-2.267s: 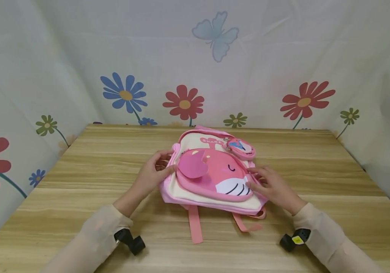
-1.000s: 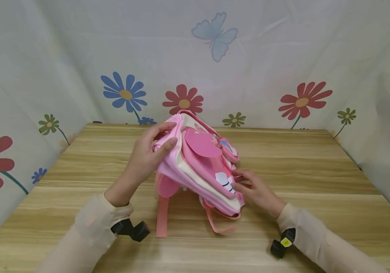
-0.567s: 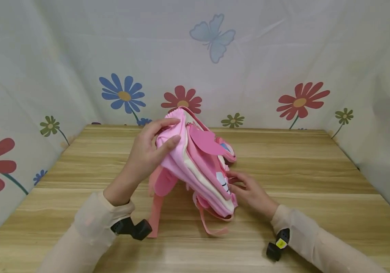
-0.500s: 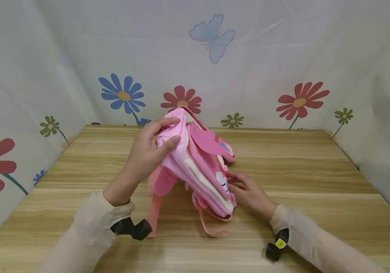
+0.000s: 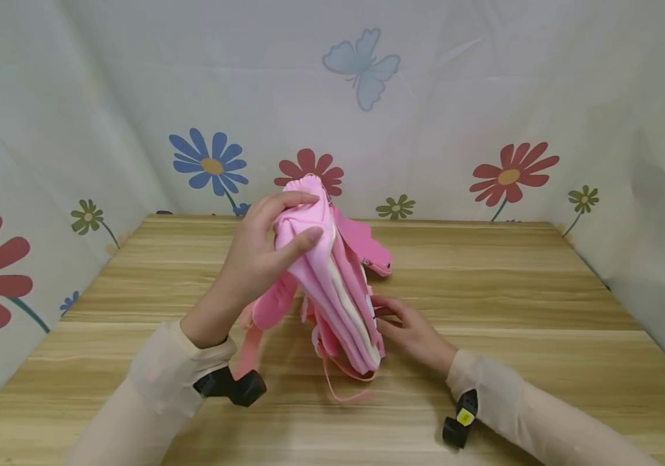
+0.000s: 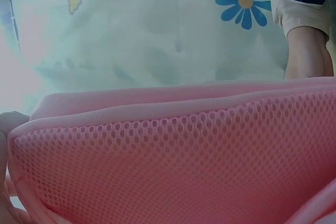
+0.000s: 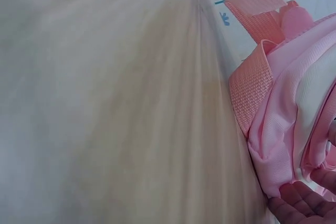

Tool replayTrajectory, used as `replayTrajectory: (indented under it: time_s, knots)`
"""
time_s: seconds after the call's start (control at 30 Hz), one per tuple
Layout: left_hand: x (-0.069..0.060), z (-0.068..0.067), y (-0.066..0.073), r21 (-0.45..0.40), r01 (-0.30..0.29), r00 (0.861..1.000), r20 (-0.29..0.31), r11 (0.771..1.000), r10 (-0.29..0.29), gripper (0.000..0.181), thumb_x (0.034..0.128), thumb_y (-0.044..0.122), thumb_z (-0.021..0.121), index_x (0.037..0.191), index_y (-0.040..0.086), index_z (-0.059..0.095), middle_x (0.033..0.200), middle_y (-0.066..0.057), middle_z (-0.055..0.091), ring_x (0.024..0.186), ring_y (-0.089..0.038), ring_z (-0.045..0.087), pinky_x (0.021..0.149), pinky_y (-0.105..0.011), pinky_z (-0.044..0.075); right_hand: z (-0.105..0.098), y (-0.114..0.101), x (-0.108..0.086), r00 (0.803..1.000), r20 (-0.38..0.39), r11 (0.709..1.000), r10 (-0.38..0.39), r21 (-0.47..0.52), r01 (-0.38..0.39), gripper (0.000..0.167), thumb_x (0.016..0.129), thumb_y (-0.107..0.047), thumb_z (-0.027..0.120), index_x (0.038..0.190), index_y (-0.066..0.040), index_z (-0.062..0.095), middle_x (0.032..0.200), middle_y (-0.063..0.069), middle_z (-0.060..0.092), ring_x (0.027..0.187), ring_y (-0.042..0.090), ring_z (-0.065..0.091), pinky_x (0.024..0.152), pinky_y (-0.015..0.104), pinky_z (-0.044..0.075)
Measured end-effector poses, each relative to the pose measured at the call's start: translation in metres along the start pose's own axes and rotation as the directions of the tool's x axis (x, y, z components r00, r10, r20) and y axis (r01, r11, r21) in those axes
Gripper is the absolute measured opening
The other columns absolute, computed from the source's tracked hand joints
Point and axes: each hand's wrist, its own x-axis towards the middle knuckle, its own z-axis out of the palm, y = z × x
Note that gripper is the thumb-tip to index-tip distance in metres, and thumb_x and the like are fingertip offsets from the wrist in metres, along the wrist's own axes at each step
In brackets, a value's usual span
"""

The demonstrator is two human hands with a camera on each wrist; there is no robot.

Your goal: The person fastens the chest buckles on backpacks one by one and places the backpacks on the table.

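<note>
A pink and cream child's backpack (image 5: 335,291) stands tipped up on its side on the table, its bottom turned toward me. My left hand (image 5: 262,252) grips its raised side, thumb on the near part and fingers over the far part. Low on the front panel, my right hand (image 5: 411,330) holds the edge resting on the table; its fingertips (image 7: 302,203) show at the bag's lower corner in the right wrist view. A pink flap (image 5: 364,243) sticks out from the front. Pink mesh padding (image 6: 173,156) fills the left wrist view.
Loose straps (image 5: 251,349) hang down to the wooden table (image 5: 513,310) at the bag's near side. Behind the table stands a white cloth backdrop (image 5: 455,97) with printed flowers and a butterfly. A black wrist camera (image 5: 230,386) sits on the left sleeve.
The backpack has gone from lying front-up to tilted on its side, its left side lifted by my left hand. My right hand has shifted left, staying at the lower edge.
</note>
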Motion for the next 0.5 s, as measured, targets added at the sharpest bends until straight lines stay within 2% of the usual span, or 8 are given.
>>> replayTrajectory:
  time_s: [0.1, 0.27, 0.5]
  knots:
    - [0.002, 0.0, 0.003, 0.002, -0.007, 1.0, -0.003, 1.0, 0.007, 0.044, 0.0816, 0.025, 0.069, 0.123, 0.013, 0.061, 0.127, -0.01, 0.056, 0.118, -0.024, 0.046, 0.094, -0.045, 0.045, 0.003, -0.001, 0.002, 1.0, 0.015, 1.0, 0.005, 0.013, -0.005, 0.045, 0.096, -0.007, 0.054, 0.136, 0.01, 0.044, 0.126, 0.028, 0.056, 0.117, 0.04, 0.056, 0.102, 0.049, 0.045]
    - [0.005, 0.0, 0.008, 0.012, -0.011, 1.0, -0.004, 1.0, 0.011, 0.043, 0.0809, 0.025, 0.068, 0.121, 0.011, 0.062, 0.126, -0.011, 0.057, 0.116, -0.023, 0.048, 0.092, -0.044, 0.045, 0.01, -0.003, 0.004, 0.999, 0.02, 0.999, -0.03, 0.036, 0.03, 0.043, 0.095, -0.005, 0.054, 0.134, 0.011, 0.045, 0.124, 0.029, 0.058, 0.116, 0.04, 0.057, 0.102, 0.046, 0.046]
    - [0.009, -0.003, 0.014, 0.042, 0.02, 0.999, 0.027, 0.999, -0.021, 0.044, 0.0815, 0.027, 0.067, 0.122, 0.012, 0.061, 0.126, -0.01, 0.057, 0.116, -0.023, 0.046, 0.09, -0.045, 0.046, 0.018, -0.004, 0.007, 0.998, 0.029, 0.997, -0.063, 0.047, 0.061, 0.043, 0.094, -0.004, 0.056, 0.134, 0.008, 0.048, 0.126, 0.025, 0.058, 0.116, 0.037, 0.058, 0.102, 0.041, 0.047]
